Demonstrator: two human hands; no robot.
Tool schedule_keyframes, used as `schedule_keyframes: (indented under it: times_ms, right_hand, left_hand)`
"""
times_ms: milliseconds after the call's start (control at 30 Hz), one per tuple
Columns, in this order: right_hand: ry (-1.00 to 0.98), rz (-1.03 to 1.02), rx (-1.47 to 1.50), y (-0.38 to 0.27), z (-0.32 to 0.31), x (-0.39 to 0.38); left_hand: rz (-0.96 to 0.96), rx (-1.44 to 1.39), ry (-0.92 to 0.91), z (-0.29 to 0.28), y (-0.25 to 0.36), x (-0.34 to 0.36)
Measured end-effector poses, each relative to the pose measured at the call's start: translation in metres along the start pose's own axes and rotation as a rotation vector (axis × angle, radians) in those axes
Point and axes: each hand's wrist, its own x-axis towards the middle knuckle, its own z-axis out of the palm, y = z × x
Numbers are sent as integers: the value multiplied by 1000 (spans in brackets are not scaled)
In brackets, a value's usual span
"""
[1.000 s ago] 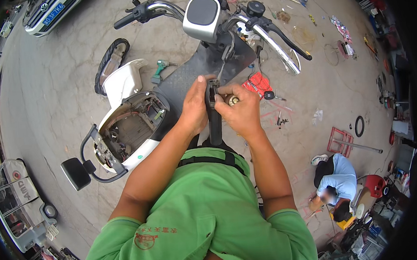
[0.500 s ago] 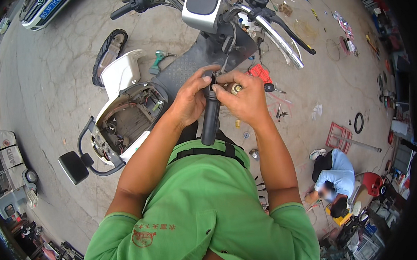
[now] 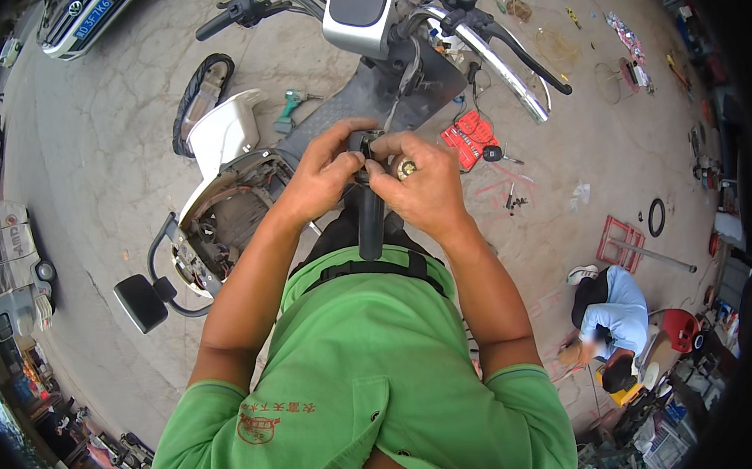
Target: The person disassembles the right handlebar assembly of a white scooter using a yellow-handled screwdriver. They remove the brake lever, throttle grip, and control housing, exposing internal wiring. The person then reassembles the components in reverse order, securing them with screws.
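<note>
A black throttle grip [image 3: 371,226] points down toward my waist, its upper end between my two hands. My left hand [image 3: 328,177] is closed round the left side of that end, thumb against it. From the other side my right hand [image 3: 425,183] pinches the same end with thumb and fingertips; the exact contact is partly hidden. A grey cable [image 3: 400,100] runs from near my fingers up to the scooter's handlebar. On the right, the chrome handlebar tube [image 3: 497,67] has a bare end beside a black brake lever [image 3: 527,50].
The scooter's opened body [image 3: 226,214] stands at left, near a green cordless drill [image 3: 289,114] and a loose white panel [image 3: 221,136]. A red tool case [image 3: 469,139] lies right of my hands. A person in light blue [image 3: 615,318] crouches at lower right.
My hands and the throttle grip have shifted slightly left, and the grip hangs a little straighter. Both hands stay on its upper end, with the left thumb moved closer to the right.
</note>
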Motion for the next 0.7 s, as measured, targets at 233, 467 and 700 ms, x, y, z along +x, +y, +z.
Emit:
schedule_keyframes:
  times_ms: [233, 467, 700]
  right_hand:
    - [26, -48, 24, 10, 4, 1]
    - [149, 233, 136, 23, -36, -10]
    - [-129, 381, 374, 44, -30, -27]
  left_hand:
    - [171, 23, -18, 0, -13, 4]
    - [-3, -404, -83, -1, -7, 0]
    - [99, -353, -112, 1, -24, 11]
